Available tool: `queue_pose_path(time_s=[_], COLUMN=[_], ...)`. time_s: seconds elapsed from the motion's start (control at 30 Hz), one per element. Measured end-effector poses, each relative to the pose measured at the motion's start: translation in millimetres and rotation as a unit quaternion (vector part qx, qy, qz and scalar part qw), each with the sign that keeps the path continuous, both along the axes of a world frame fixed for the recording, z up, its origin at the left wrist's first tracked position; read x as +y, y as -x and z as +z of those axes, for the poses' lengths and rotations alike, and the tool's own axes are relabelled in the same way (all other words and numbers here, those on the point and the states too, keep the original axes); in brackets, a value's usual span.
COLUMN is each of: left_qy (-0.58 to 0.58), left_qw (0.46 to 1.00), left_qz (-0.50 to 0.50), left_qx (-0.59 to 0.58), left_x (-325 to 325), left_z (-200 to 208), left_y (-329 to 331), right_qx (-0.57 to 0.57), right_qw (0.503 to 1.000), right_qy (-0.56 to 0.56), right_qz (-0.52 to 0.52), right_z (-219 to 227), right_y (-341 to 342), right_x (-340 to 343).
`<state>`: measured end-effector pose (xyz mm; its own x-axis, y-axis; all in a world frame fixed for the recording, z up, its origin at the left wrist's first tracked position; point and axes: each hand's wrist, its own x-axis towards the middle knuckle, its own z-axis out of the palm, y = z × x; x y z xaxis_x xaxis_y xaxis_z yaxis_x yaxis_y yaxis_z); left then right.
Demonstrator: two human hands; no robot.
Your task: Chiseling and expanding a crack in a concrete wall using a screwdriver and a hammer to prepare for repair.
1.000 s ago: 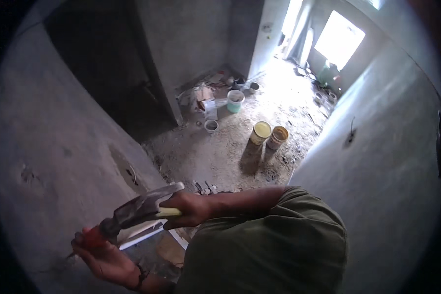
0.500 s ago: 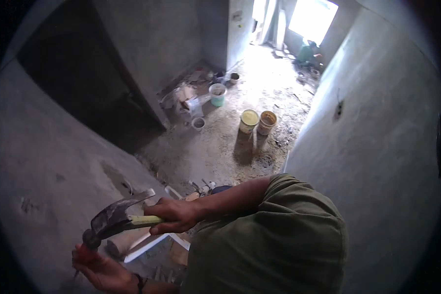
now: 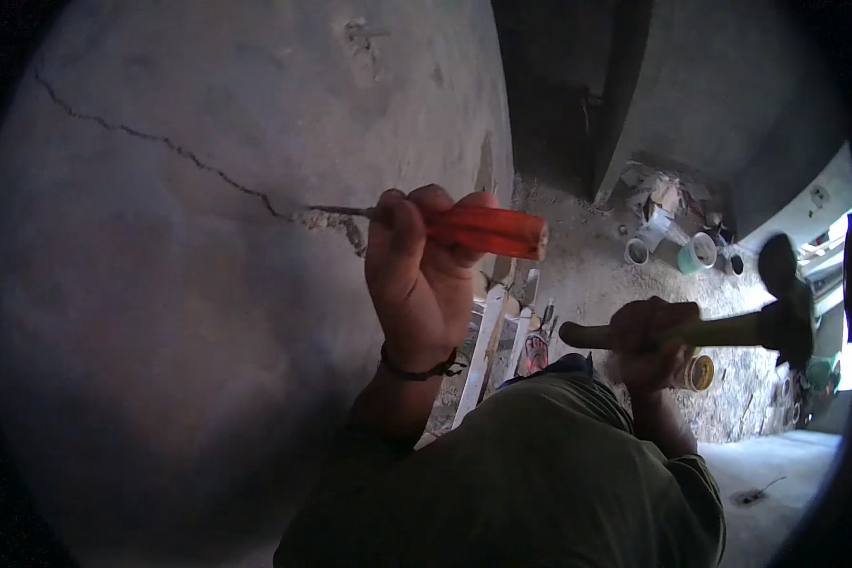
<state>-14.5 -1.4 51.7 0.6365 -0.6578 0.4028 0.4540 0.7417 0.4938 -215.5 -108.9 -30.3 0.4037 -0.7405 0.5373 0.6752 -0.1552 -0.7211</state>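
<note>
My left hand [image 3: 418,293] is closed around a screwdriver [image 3: 494,232] with a red handle and a thin dark shaft. Its tip lies over the grey plaster wall [image 3: 208,331], at the chipped end of a jagged crack [image 3: 170,147]; whether it touches cannot be told. Farther right, my right hand [image 3: 646,346] grips a hammer [image 3: 734,331] by its yellowish handle. The dark hammer head points away from the screwdriver, well apart from its butt end.
Beyond my body, a wooden ladder-like frame [image 3: 483,350] stands near the wall. On the dusty floor sit a pale green bucket [image 3: 697,254], a smaller pail [image 3: 637,251] and a yellow bucket [image 3: 701,373]. Rubble [image 3: 661,194] lies by a dark doorway [image 3: 551,95]. Another person [image 3: 824,372] is at the far right.
My view has swung left toward the cracked wall. The hammer head, beside the screwdriver before, is now swung far out to the right. Both hands keep their hold.
</note>
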Motion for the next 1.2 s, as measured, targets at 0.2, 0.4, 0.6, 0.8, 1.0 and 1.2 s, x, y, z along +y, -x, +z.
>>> queue_pose_path(time_s=[0.2, 0.4, 0.6, 0.8, 1.0, 1.2], left_qy=[0.005, 0.032, 0.051, 0.078, 0.085, 0.081], left_qw=[1.0, 0.999, 0.999, 0.996, 0.996, 0.996], left_qz=[0.016, -0.02, -0.009, -0.042, -0.025, -0.027], left_qx=[-0.005, 0.0, 0.01, 0.006, 0.03, 0.006], left_x=[2.9, 5.1, 4.3, -0.2, 2.7, 0.9], left_z=[-2.5, -1.7, 0.3, -1.8, -0.7, -2.0], left_y=[-8.1, -9.2, -8.1, -9.1, -11.0, -11.0], right_qx=[-0.054, 0.245, 0.008, 0.098, 0.116, 0.154], right_qw=[0.998, 0.953, 0.995, 0.968, 0.982, 0.931], right_qy=[0.012, 0.071, 0.103, 0.225, 0.136, 0.329], right_qz=[0.004, 0.165, -0.002, 0.052, 0.062, -0.024], right_z=[6.1, -15.1, 8.0, -4.1, 9.3, 6.1], right_y=[-12.5, -11.7, -7.7, -16.6, -15.0, -19.4], right_x=[3.0, 2.6, -12.0, -9.5, -9.1, -12.1])
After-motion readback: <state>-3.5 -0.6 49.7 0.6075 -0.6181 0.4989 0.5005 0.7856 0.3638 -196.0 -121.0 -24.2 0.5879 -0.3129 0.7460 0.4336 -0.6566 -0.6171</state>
